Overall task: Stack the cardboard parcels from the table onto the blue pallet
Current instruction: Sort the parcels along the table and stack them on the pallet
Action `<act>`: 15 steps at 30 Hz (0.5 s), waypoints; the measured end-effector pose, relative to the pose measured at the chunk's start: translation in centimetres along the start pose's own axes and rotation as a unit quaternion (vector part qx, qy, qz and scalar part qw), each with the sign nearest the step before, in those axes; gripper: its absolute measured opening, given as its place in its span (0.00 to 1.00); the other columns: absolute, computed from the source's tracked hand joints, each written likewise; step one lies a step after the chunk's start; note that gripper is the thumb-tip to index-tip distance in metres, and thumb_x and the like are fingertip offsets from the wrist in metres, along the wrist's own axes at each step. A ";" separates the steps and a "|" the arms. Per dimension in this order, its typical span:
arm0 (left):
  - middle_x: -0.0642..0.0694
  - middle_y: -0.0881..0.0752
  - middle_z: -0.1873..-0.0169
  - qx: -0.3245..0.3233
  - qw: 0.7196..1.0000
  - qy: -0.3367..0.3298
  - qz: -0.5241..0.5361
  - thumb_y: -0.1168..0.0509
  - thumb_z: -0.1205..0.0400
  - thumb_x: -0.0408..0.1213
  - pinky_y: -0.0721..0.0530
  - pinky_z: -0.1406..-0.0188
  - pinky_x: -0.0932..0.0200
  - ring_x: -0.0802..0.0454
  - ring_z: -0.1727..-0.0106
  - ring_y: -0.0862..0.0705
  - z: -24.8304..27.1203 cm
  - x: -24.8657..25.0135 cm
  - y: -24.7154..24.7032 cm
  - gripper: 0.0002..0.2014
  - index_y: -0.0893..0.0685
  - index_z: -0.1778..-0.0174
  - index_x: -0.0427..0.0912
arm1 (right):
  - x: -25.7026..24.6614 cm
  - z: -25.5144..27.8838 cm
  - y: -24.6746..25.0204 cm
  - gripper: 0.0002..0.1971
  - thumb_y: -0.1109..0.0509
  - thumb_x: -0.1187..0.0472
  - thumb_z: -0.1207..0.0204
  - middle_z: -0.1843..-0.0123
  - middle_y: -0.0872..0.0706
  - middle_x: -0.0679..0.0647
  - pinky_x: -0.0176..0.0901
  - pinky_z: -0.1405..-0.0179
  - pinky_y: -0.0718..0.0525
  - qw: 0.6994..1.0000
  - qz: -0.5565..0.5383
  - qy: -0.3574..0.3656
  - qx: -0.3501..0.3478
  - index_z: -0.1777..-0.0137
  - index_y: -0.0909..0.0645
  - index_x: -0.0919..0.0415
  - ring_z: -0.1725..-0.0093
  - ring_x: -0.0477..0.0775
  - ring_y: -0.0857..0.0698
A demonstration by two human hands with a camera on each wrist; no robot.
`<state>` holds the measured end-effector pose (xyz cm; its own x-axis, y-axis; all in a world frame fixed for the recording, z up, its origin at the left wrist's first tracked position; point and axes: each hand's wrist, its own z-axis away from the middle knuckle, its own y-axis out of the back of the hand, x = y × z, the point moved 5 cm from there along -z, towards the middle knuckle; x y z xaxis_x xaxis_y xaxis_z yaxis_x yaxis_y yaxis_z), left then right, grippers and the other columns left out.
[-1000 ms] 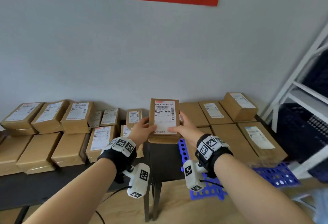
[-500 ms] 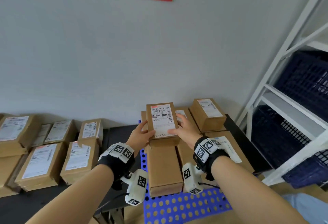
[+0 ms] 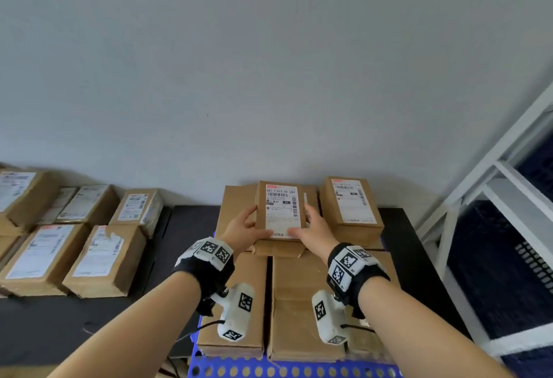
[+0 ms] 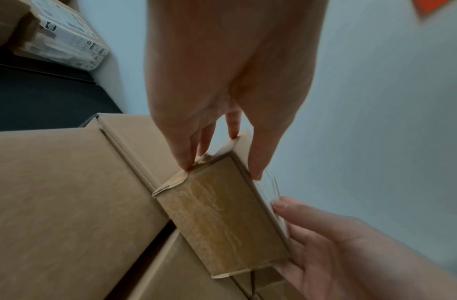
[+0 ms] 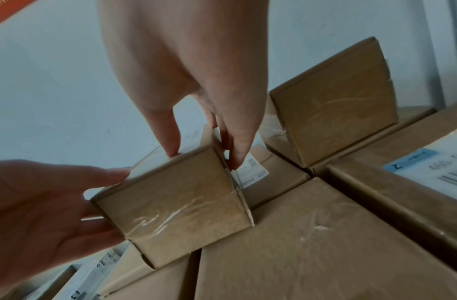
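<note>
A pale grey wall [image 3: 269, 78] rose behind the black table [image 3: 59, 323] and the perforated blue pallet [image 3: 287, 371]. The left hand [image 3: 241, 231] and right hand [image 3: 314, 232] pinched a small parcel [image 3: 281, 209] between them, thumbs on its labelled top, fingers down its sides. Rectangular, matte brown cardboard with glossy tape on its end, it sat low over the flat cartons [image 3: 239, 297] already on the pallet; half a second earlier it was held higher and nearer. Labelled parcels [image 3: 104, 258] waited on the table, well to the left.
</note>
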<state>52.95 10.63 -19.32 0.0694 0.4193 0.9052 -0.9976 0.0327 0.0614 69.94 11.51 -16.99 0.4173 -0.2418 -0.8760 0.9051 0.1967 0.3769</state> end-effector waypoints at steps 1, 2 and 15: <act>0.43 0.14 0.41 -0.001 1.000 0.001 -0.006 0.25 0.29 0.28 0.18 0.37 0.45 0.47 0.42 0.14 -0.4 -0.1 -0.2 0.42 0.36 0.21 0.52 | 0.0 -0.2 0.1 0.38 0.30 0.69 0.24 0.23 0.28 0.53 0.42 0.29 0.32 1.000 0.006 0.003 0.000 0.18 0.44 0.57 0.24 0.53 0.29; 0.43 0.14 0.41 -0.003 1.000 0.002 -0.009 0.24 0.29 0.29 0.18 0.36 0.45 0.47 0.42 0.14 -0.8 -0.2 -0.3 0.42 0.36 0.21 0.52 | 0.1 -0.4 0.2 0.37 0.31 0.68 0.23 0.22 0.29 0.53 0.43 0.27 0.33 1.000 0.015 0.005 0.001 0.18 0.45 0.57 0.24 0.53 0.30; 0.40 0.14 0.41 -0.024 0.999 -0.019 -0.037 0.26 0.27 0.30 0.17 0.38 0.44 0.44 0.41 0.14 -4.1 0.9 -2.4 0.40 0.36 0.21 0.50 | -1.5 -0.7 4.1 0.29 0.35 0.62 0.20 0.18 0.37 0.52 0.44 0.21 0.39 0.974 0.186 0.119 0.047 0.20 0.37 0.54 0.19 0.51 0.38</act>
<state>55.44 14.63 -20.39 0.1420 0.3797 0.9141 -0.9883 0.1069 0.1091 72.99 13.38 -14.30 0.6975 0.0599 -0.7140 0.7025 0.1389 0.6980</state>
